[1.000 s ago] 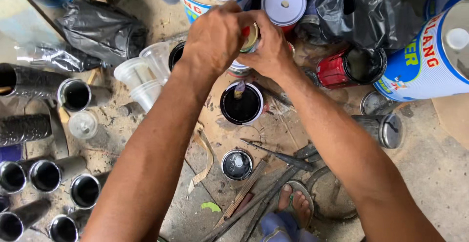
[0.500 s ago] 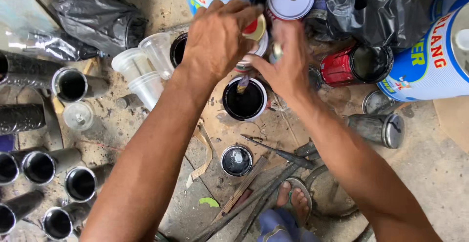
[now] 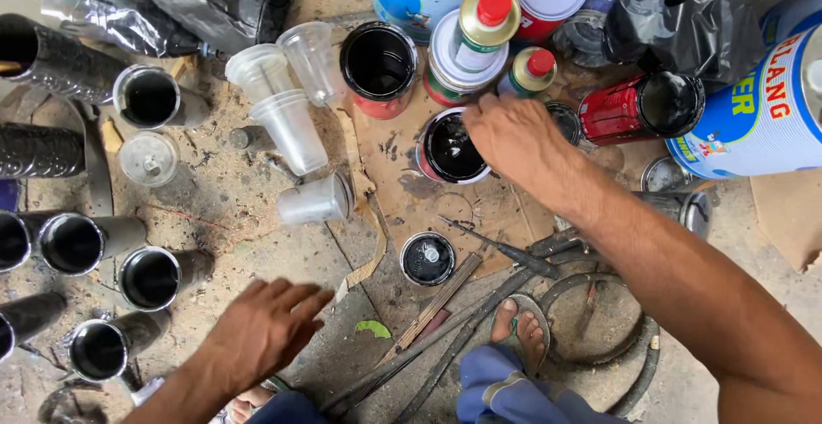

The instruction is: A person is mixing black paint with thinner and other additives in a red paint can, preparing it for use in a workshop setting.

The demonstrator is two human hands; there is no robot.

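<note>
Paint can [image 3: 451, 148], round, open and glossy black inside with a red wall, stands on a stained sheet of cardboard [image 3: 402, 193] near the middle of the dusty concrete floor [image 3: 231, 210]. Going from the left: black-coated metal tubes [image 3: 77, 244] lie on their sides in rows, their round mouths shiny and dark. Just right of them a nested stack of clear plastic cups [image 3: 287, 124] lies tipped, with one more cup [image 3: 315, 201] on its side nearer. The left hand [image 3: 261, 330] hovers low over the near floor, palm down, fingers spread and loosely open, holding nothing. A small round black lid [image 3: 427, 259] rests flat near the cardboard's near edge, beside thin sticks and a dark pointed tool [image 3: 497, 248]. Far of the paint can sits a larger open tin [image 3: 378, 62], black inside. The right hand [image 3: 514, 137] rests at the paint can's right rim, fingers curled down; whether it grips anything I cannot tell. Beyond it stand two small brass-shouldered bottles with red caps [image 3: 486, 21], then a red can [image 3: 642, 107] lying on its side.
</note>
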